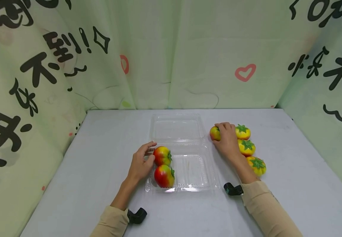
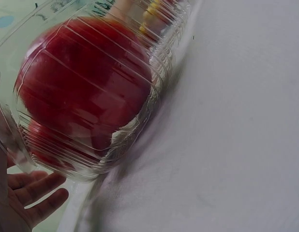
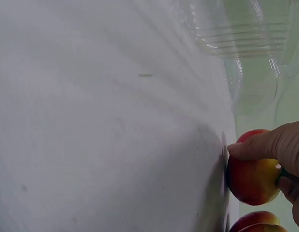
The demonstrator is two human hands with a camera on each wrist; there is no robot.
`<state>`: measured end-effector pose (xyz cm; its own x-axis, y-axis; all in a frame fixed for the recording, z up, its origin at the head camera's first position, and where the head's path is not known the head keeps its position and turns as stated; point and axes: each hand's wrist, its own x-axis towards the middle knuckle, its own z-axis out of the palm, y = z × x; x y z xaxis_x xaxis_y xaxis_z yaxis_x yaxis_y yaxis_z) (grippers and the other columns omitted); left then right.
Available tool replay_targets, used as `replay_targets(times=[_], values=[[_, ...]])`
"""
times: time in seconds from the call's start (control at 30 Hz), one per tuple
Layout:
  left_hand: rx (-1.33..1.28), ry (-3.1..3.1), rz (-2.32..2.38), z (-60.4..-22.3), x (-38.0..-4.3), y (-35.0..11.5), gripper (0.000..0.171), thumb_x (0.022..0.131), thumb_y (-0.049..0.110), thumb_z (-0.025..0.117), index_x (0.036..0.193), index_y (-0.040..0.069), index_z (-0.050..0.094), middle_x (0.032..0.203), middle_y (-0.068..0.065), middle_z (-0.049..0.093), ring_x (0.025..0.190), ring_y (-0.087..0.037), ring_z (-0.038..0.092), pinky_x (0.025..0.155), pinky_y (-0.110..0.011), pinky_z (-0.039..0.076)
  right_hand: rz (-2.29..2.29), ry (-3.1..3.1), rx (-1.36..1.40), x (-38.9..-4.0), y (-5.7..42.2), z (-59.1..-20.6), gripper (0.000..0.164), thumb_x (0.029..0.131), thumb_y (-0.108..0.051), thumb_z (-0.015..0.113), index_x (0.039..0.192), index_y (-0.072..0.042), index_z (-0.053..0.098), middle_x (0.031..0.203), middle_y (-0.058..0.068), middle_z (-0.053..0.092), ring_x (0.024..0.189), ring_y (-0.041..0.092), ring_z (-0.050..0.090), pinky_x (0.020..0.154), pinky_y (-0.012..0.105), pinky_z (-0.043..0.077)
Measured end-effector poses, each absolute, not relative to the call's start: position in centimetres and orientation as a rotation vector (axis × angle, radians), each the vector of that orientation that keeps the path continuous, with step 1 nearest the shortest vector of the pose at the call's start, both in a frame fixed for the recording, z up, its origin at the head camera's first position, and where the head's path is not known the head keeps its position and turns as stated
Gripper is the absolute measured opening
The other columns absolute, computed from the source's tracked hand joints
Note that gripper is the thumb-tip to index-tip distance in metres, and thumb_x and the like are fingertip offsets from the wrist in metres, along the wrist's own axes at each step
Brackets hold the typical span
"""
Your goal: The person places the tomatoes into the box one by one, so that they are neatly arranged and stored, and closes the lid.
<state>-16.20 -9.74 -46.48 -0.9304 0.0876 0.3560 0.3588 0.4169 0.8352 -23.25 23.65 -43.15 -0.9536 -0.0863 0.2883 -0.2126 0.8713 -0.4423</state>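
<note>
A clear plastic clamshell box (image 1: 193, 168) lies unfolded, its lid (image 1: 175, 127) flat on the far side. Two red-and-yellow fruits with green leafy tops, a rear one (image 1: 162, 155) and a front one (image 1: 164, 176), sit along the left of its base. My left hand (image 1: 141, 163) is at the box's left side, fingers relaxed and apart; the left wrist view shows these fingers (image 2: 38, 191) by the clear wall. Right of the lid, my right hand (image 1: 227, 140) grips another red-and-yellow fruit (image 3: 253, 179), thumb on its side. Its fingers partly hide that fruit in the head view.
Beside my right hand and forearm, three similar fruits stand in a column: a far one (image 1: 243, 132), a middle one (image 1: 246, 147) and a near one (image 1: 256, 165). A white-covered table (image 1: 105, 138) lies under everything, with printed curtains (image 1: 206, 59) round its back and sides.
</note>
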Motion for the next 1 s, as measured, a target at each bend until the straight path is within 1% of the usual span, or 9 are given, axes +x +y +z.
replay_targets(times=[0.27,0.5,0.77,1.0], values=[[-0.4,-2.415,-1.516,-46.6,-16.3,-9.7,0.046,0.087,0.004,0.057,0.133,0.001,0.062,0.138,-0.018,0.063,0.112,-0.036,0.068,0.099,-0.05,0.056,0.701,-2.784,0.209,-23.5,24.1,-43.5,0.058,0.082,0.003,0.078,0.135,0.008,0.054,0.132,0.028,0.048,0.125,0.045,0.038,0.111,0.059,0.038],[-0.392,-2.413,-1.527,-46.6,-16.2,-9.7,0.046,0.087,0.004,0.057,0.132,0.001,0.063,0.14,-0.019,0.061,0.112,-0.036,0.068,0.098,-0.051,0.056,0.733,-2.765,0.187,-23.1,24.2,-43.2,0.059,0.082,0.0,0.079,0.135,0.008,0.054,0.13,0.027,0.049,0.122,0.045,0.041,0.11,0.06,0.039],[-0.396,-2.409,-1.53,-46.5,-16.2,-9.7,0.045,0.087,0.003,0.055,0.13,0.0,0.064,0.14,-0.02,0.061,0.111,-0.037,0.068,0.098,-0.051,0.056,0.773,-2.749,0.146,-22.5,24.3,-42.8,0.06,0.082,-0.001,0.08,0.136,0.007,0.055,0.13,0.027,0.049,0.122,0.045,0.041,0.107,0.061,0.041],[-0.397,-2.409,-1.529,-46.5,-16.2,-9.7,0.045,0.087,0.004,0.055,0.131,0.0,0.064,0.14,-0.02,0.061,0.11,-0.037,0.068,0.098,-0.052,0.056,0.786,-2.715,0.155,-22.0,24.2,-42.5,0.059,0.081,-0.002,0.081,0.134,0.006,0.056,0.13,0.027,0.05,0.123,0.045,0.042,0.107,0.061,0.04]])
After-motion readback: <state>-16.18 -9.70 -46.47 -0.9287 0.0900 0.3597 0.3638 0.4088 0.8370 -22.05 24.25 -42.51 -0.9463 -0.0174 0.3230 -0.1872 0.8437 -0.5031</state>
